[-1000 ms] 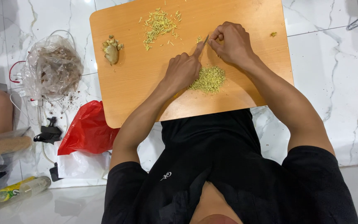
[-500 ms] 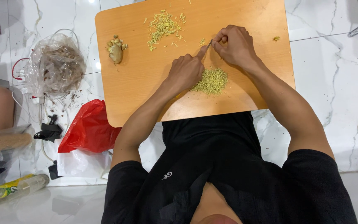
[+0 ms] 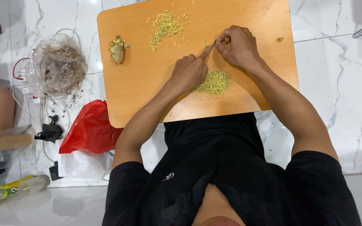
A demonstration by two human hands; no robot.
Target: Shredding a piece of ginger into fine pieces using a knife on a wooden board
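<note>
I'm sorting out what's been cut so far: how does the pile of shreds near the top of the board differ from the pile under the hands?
The top pile is long thin strips, loosely scattered; the near pile is fine short bits, heaped compactly. The top pile lies apart from both hands, while the near pile sits just below the left hand and right hand. Both are pale yellow-green and lie on the wooden board.

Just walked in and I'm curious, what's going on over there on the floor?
A person in black sits at a low wooden board, both hands at a small knife. The left hand steadies its tip; the right hand grips it. A minced ginger pile lies below, slivers and a ginger knob farther off.
</note>
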